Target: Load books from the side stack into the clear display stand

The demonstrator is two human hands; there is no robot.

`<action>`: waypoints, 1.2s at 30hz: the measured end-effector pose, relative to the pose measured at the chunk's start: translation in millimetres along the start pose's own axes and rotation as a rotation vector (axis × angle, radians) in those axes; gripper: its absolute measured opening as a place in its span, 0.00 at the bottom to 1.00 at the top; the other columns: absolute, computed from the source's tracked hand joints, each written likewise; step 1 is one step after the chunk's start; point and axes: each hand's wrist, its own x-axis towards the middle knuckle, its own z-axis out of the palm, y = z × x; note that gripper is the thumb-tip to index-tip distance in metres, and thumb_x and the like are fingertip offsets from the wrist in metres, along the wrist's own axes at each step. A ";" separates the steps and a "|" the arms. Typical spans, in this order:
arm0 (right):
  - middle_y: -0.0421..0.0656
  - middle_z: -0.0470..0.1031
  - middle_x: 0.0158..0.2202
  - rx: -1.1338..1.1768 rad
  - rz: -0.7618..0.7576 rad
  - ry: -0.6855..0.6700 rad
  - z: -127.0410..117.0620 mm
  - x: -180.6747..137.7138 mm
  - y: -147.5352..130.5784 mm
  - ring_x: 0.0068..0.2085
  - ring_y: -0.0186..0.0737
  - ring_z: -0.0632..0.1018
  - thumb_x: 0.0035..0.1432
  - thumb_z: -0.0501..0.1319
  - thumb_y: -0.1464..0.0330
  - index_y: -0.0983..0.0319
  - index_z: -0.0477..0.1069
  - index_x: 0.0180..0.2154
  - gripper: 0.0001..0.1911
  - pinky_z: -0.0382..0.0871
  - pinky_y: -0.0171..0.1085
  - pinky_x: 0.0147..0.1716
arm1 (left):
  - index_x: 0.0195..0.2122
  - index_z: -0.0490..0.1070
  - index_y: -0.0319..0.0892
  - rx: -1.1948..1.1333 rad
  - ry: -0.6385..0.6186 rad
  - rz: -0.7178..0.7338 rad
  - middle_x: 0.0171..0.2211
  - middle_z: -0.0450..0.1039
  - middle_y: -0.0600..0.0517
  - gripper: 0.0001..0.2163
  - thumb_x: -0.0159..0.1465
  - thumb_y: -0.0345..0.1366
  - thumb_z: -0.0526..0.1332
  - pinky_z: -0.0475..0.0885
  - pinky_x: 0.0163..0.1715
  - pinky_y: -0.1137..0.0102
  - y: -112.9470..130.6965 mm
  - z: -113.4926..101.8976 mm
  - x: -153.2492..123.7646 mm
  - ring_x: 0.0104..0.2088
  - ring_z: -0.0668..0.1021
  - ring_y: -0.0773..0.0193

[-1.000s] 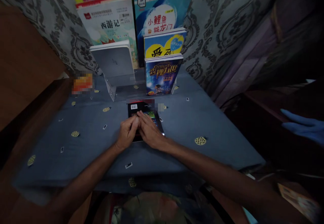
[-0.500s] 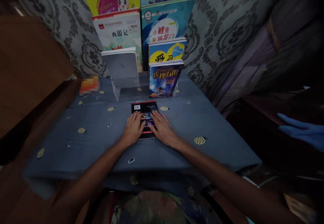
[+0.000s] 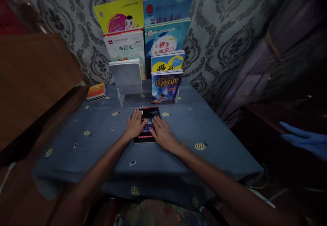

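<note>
A dark book [image 3: 148,137] with a red top edge and small coloured pictures lies flat on the table, in front of a clear acrylic book stand [image 3: 133,98]. My left hand [image 3: 135,124] rests flat on its left side, fingers stretched forward and covering part of a white label. On the right side lies my right hand [image 3: 163,132], palm down with fingers spread. Neither hand grips the book. Several books stand in tiers on the stand, the nearest a blue-purple book [image 3: 166,88] at front right.
The table has a grey-blue cloth [image 3: 102,151] with yellow pineapple prints. Small orange books [image 3: 96,91] are stacked at its back left corner. A wooden cabinet [image 3: 33,83] stands to the left, patterned curtain [image 3: 214,31] behind. A blue glove [image 3: 304,137] shows at far right.
The view has tilted up and shows more of the upper books. My hands stay on the dark book, with the left covering more of its white label.
</note>
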 end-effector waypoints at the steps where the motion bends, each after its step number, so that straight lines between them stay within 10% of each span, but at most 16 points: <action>1: 0.60 0.59 0.69 0.001 -0.004 0.003 -0.1 0.0 0.2 0.71 0.54 0.58 0.69 0.47 0.61 0.73 0.62 0.65 0.31 0.55 0.56 0.68 | 0.70 0.54 0.35 0.008 -0.012 -0.016 0.72 0.50 0.37 0.28 0.74 0.46 0.46 0.55 0.68 0.48 -0.1 -1.1 3.9 0.73 0.53 0.50; 13: 0.57 0.59 0.69 -0.005 -0.004 0.009 0.7 -0.2 1.6 0.71 0.53 0.58 0.70 0.48 0.60 0.70 0.62 0.66 0.30 0.56 0.54 0.68 | 0.55 0.68 0.39 0.094 0.079 -0.127 0.56 0.71 0.39 0.17 0.75 0.42 0.48 0.66 0.57 0.54 -2.7 -11.0 39.5 0.58 0.71 0.49; 36: 0.55 0.63 0.68 -0.167 0.017 -0.001 1.8 77.7 49.0 0.69 0.52 0.63 0.69 0.46 0.58 0.67 0.64 0.65 0.30 0.56 0.56 0.66 | 0.49 0.71 0.39 0.081 0.142 -0.124 0.50 0.72 0.42 0.13 0.74 0.36 0.49 0.67 0.52 0.58 -4.5 -15.0 58.5 0.53 0.72 0.52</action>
